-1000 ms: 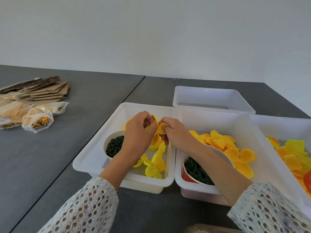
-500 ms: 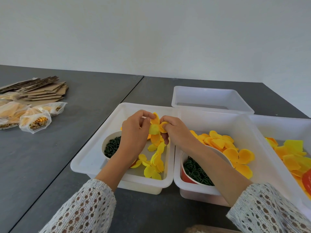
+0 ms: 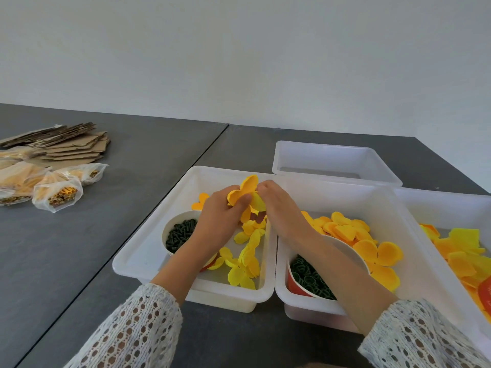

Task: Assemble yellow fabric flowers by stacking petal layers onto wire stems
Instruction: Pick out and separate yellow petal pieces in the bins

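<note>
Left hand (image 3: 220, 216) and right hand (image 3: 279, 208) grip yellow petal flower (image 3: 245, 193) over left bin (image 3: 148, 251); bare desk (image 3: 79, 261) at 9 o'clock.

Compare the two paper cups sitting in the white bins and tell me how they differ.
The left cup sits in the left bin and holds dark green, short rod-like pieces; the right cup sits in the middle bin and holds dark green rings. The left cup shows mainly its white rim, while the right cup shows a red outer wall. Each is partly hidden by a forearm. Both are round and open-topped, standing near yellow petals.
</note>
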`<state>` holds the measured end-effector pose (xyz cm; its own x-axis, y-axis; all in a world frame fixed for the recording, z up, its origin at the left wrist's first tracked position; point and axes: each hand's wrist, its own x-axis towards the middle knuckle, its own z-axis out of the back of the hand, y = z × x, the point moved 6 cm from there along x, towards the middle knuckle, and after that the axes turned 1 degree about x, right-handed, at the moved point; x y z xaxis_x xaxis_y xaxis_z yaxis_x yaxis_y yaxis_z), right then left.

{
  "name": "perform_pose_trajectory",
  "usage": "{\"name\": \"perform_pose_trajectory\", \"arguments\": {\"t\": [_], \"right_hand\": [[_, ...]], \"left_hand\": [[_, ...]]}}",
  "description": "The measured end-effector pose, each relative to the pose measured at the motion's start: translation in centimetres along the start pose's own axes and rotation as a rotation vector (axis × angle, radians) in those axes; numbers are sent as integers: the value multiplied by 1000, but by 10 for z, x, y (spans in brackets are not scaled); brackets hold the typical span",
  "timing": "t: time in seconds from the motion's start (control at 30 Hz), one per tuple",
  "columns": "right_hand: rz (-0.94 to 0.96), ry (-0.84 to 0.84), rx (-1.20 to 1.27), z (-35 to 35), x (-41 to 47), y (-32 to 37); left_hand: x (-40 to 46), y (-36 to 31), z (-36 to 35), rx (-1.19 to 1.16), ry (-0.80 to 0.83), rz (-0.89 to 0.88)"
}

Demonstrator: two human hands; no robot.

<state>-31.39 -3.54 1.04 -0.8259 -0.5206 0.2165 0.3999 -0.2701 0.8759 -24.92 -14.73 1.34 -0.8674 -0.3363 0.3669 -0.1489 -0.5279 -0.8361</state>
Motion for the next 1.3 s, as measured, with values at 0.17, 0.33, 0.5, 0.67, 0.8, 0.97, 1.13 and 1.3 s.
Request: {"name": "perform_pose_trajectory", "arguments": {"t": [0.17,0.33,0.5,0.67,0.8,0.97,1.13,1.3], "right_hand": [[229,-260,-218,16,-9,14],[249,-225,-70,16,-7,20],[211,-203,13,16,-4,16],[210,-202,46,18,-1,15],[212,-190,73,19,-1,16],[209,-191,85,20,-2,18],[265,-328,-21,24,-9,23],[308,-386,-137,25,-13,28]], "left_hand": [[-6,-7,-1,101,-41,-122],[-8,-17,-1,138,-64,-225],[-9,-21,-2,134,-47,-247],[-9,-21,-3,44,-6,-221],[-9,-22,-3,-45,24,-206],[-9,-23,-3,-96,60,-190],[-10,-24,-7,-21,71,-218],[-12,-18,-18,-73,187,-162]]}}
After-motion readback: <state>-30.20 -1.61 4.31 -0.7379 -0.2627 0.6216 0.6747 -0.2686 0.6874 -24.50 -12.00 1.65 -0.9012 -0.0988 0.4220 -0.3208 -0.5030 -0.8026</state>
